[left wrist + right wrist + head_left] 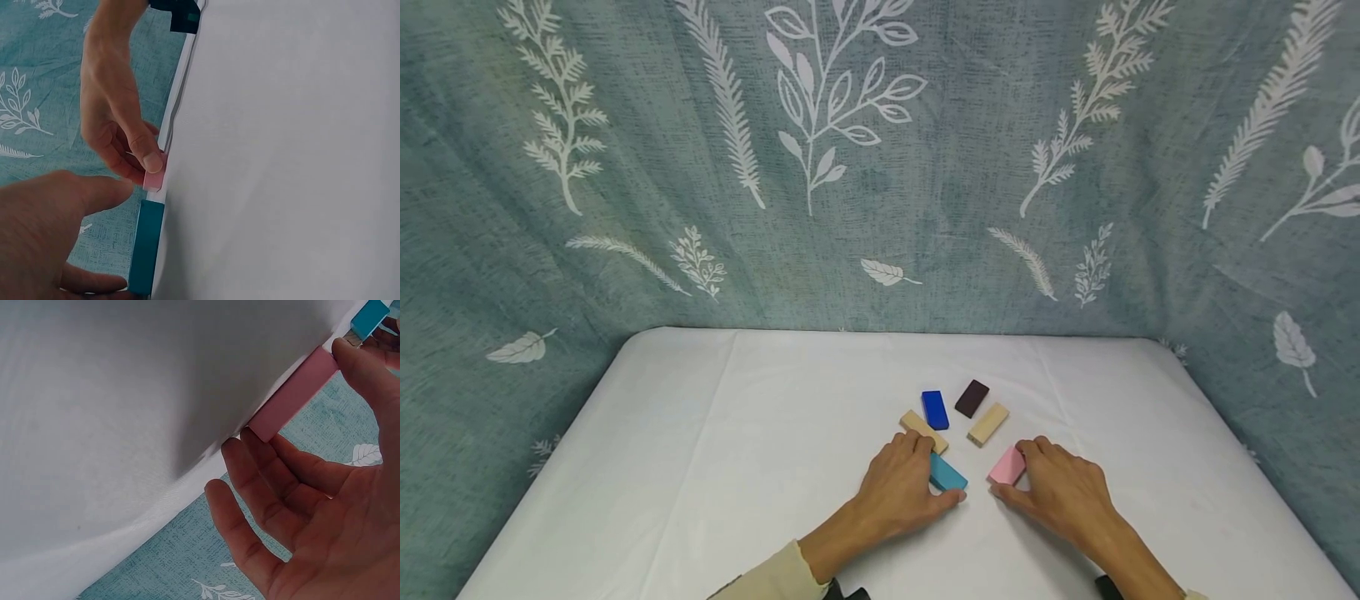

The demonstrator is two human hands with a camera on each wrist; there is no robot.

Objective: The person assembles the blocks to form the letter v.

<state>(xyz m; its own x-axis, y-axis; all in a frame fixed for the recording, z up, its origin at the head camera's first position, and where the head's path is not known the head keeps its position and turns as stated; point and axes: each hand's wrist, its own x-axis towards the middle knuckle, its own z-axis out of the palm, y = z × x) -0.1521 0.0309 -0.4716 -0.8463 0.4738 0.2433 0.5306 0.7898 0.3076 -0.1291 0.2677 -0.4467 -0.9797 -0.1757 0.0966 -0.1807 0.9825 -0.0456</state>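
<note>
Bracketing a teal wooden-looking rectangular block (947, 472) and a pink wooden-looking rectangular block (1008, 467) by their ends

The right hand (1063, 487) pinches the pink block lengthwise, its thumb on the end nearest the person and fingertips on the opposite end; the other fingers spread loosely beside them. The left hand (901, 483) curls around the teal block's length, fingers at the far end and thumb tip just beside the near one. Whether that thumb presses on the block I cannot tell. Both blocks sit at the white cloth surface (760, 433), between the two hands, near each other but apart.

Just beyond the left fingertips lies a pale tan rectangular block (922, 427), close to the teal one; farther past it is a royal-blue rectangular block (935, 410). Ahead of the right fingertips, and slightly inward, rests a second pale tan block (988, 424), with a dark brown rectangular block (972, 398) beyond it.

Both held blocks look light, stiff and hardly fragile, so a gentle squeeze should be enough. Their smooth faces may slide a little on the fingertips, and a push off-centre could swivel them on the cloth. The small flat ends suit a thumb-and-finger pinch, best centred; the long sides would probably give a surer hold.
</note>
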